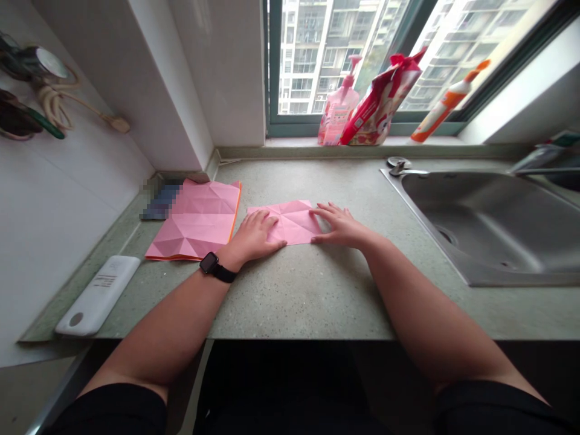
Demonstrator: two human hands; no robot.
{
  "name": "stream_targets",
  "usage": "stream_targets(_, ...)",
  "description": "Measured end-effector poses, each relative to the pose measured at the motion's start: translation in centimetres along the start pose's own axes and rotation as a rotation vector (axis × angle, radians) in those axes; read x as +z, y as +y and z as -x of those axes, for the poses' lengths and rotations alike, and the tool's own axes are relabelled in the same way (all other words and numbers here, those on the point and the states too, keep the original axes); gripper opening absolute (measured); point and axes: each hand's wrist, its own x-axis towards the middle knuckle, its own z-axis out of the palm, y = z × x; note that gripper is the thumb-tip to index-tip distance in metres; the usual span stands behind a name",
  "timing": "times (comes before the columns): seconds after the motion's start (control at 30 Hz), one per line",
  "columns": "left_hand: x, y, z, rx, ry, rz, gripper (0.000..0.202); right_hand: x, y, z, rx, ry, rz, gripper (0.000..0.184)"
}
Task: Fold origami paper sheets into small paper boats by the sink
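Note:
A small creased sheet of pink paper (293, 225) lies flat on the countertop in front of me. My left hand (258, 234) rests over its left part, palm down with the fingers stretched out. At the paper's right edge is my right hand (338, 225), its fingers spread and the thumb near the lower right corner. Neither hand grips the sheet. Left of my left hand lies a larger stack of creased pink paper (199, 211), with orange showing along its edges. A dark watch (211, 264) is on my left wrist.
A white board with a hole (102, 290) lies at the counter's left end. To the right is a steel sink (498, 223). On the windowsill stand a pink pump bottle (338, 115), a red bag (383, 103) and an orange-and-white bottle (441, 109). Corded items (49, 78) hang on the left wall.

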Motion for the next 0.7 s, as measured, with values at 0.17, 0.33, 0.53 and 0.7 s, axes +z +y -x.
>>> stream_targets(0.17,0.1,-0.1,0.0,0.017,0.021,0.008,0.066,-1.1,2.3,0.8,0.030,0.031,-0.011,0.094)
stream_targets(0.33,0.2,0.0,0.1,0.015,0.032,-0.022,0.065,-2.4,1.6,1.1,-0.096,0.373,-0.144,0.052)
stream_targets(0.53,0.4,0.7,-0.1,0.021,0.042,-0.056,0.064,0.8,-3.4,0.2,-0.280,0.388,-0.110,0.033)
stream_targets(0.7,0.3,0.9,-0.1,0.001,0.005,-0.084,0.068,2.7,-4.6,-0.2,-0.190,0.219,-0.009,0.039)
